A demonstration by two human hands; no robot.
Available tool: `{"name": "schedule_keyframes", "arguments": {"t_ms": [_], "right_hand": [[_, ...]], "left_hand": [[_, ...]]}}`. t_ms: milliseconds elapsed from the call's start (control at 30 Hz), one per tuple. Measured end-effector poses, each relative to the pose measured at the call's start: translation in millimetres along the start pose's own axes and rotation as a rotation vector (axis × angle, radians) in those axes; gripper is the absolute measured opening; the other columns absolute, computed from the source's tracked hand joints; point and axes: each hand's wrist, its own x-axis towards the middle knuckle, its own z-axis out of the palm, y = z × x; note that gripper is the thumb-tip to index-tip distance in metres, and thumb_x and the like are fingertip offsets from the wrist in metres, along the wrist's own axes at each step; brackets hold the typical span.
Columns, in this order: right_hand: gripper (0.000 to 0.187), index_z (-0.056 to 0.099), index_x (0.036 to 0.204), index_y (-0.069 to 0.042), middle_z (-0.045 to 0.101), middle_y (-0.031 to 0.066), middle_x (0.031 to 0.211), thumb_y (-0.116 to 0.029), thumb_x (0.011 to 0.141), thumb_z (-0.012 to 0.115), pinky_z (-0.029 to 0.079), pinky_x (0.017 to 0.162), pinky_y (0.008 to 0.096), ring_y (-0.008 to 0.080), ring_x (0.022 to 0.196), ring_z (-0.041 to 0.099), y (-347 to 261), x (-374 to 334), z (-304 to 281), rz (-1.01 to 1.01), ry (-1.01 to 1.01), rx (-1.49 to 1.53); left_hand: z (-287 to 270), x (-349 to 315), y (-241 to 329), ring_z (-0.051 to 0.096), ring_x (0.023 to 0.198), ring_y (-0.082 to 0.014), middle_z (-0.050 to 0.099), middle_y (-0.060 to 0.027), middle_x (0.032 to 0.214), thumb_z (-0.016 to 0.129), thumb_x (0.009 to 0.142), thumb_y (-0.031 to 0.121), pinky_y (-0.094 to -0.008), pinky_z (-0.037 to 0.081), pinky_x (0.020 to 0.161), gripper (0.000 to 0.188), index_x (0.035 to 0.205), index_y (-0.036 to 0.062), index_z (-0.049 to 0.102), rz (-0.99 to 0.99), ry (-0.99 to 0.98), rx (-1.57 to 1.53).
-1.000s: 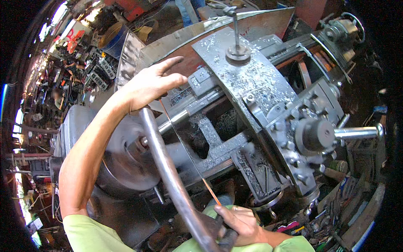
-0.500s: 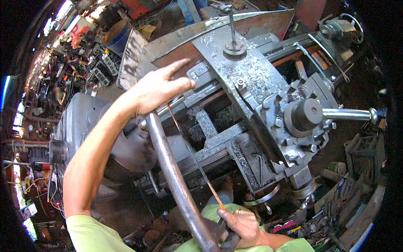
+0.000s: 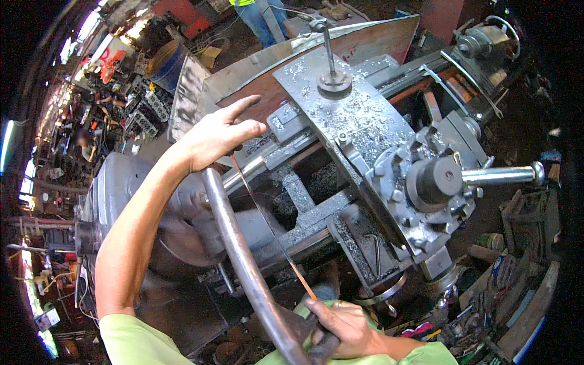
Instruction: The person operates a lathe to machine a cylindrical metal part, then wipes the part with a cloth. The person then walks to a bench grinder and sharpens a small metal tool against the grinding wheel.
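Steel saw [image 3: 239, 258]: spans 11-to-5 o'clock, likely held both ends for control
Left hand [image 3: 213, 139]: thumb, forefinger spread; rest hidden
Right hand [image 3: 347, 323]: wrapped round near end

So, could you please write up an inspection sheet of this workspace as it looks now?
Surface: flat metal plate, strewn with shavings; a dark disc with an upright rod stands on it.
Things in hand: bow-shaped tool with a curved metal tube and a thin, orange-ended strip.
Clutter: tools and scrap heaped at lower right.
Hands: left hand at the tool's upper end, thumb and index finger extended, grip partly hidden; right hand closed on its lower end.
Cables: pale cable, loosely curved at the left edge.
Surroundings: person's jeans beyond the machine; blue bucket at upper left.
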Motion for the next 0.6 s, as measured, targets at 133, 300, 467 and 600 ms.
{"name": "schedule_keyframes", "arguments": {"t_ms": [133,300,467,600], "right_hand": [[0.075,0.048,0.135,0.008,0.061,0.0026,0.062,-0.016,0.069,0.074,0.041,0.048,0.0326,0.0167,0.052,0.059,-8.1,-16.0,3.7,-0.022,-0.038,-0.082],[0.066,0.053,0.128,0.010,0.058,0.0033,0.060,-0.012,0.070,0.074,0.041,0.046,0.0323,0.0174,0.048,0.055,-20.0,-32.3,-7.7,0.022,-0.026,-0.012],[0.058,0.056,0.122,0.013,0.053,0.0032,0.058,-0.009,0.072,0.073,0.038,0.044,0.0331,0.0171,0.044,0.050,-9.9,-17.2,-2.9,-0.037,-0.011,-0.057],[0.057,0.056,0.122,0.014,0.051,0.0042,0.056,-0.007,0.072,0.072,0.035,0.043,0.0315,0.0155,0.043,0.048,0.7,1.5,0.0,-0.062,-0.017,-0.036]], "left_hand": [[10.1,-14.9,0.5,0.050,0.128,-0.0306,0.051,-0.0229,0.138,0.060,0.084,0.053,-0.0364,0.037,0.106,0.083,0.147,0.0037,0.036,0.059,0.028,0.063],[20.1,-20.0,3.5,0.043,0.134,-0.0335,0.043,-0.0242,0.145,0.056,0.085,0.057,-0.0366,0.032,0.111,0.086,0.145,-0.0011,0.035,0.090,-0.007,0.075],[13.0,-16.0,3.3,0.045,0.133,-0.0322,0.046,-0.0243,0.142,0.058,0.084,0.055,-0.0359,0.034,0.110,0.084,0.146,0.0024,0.036,0.035,0.025,0.048],[4.3,-3.8,-7.3,0.049,0.126,-0.0272,0.052,-0.0192,0.134,0.057,0.087,0.050,-0.0347,0.037,0.106,0.078,0.146,0.0037,0.037,0.057,-0.007,0.076]]}}
